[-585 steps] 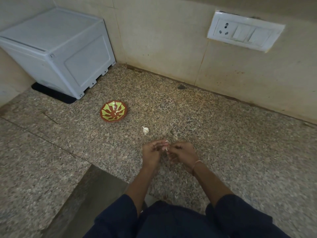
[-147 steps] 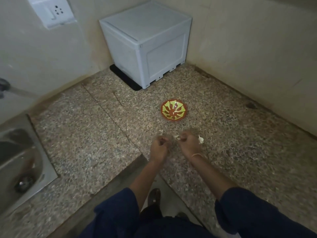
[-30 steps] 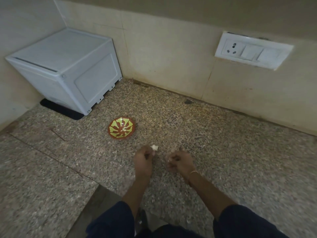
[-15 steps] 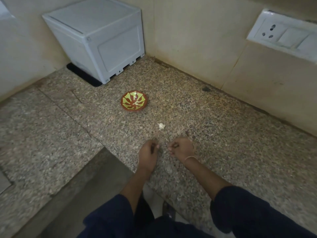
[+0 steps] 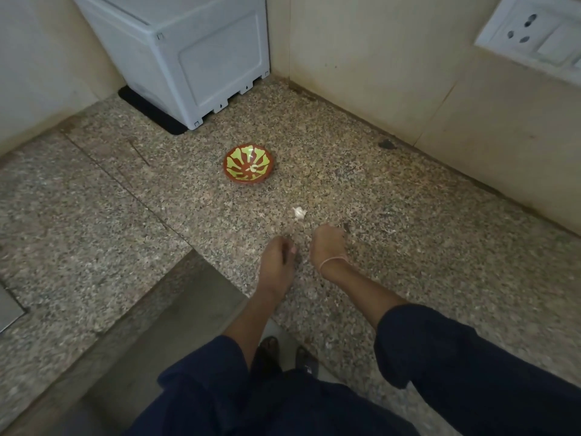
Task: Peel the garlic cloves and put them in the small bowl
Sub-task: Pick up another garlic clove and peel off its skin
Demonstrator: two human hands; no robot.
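The small red bowl [image 5: 233,171] with a green pattern stands on the granite counter, and one pale peeled clove [image 5: 253,167] lies inside it. One white garlic clove [image 5: 298,213] lies on the counter between the bowl and my hands. My left hand [image 5: 278,259] rests on the counter below the clove, fingers curled against the thumb, with nothing visible in it. My right hand [image 5: 328,245], with a thin band at the wrist, sits just right of it, knuckles up. Its fingers are curled under and hidden.
A white plastic box [image 5: 188,48] on a black mat fills the far corner. A switch and socket plate [image 5: 534,33] is on the right wall. The counter's front edge [image 5: 220,278] steps in at a notch near my left arm. A metal sink rim [image 5: 9,306] shows at far left.
My head has swung left and tilted down, so the box and bowl have shifted in view. My hands stay low and close together near the counter edge. The loose clove lies just beyond them.
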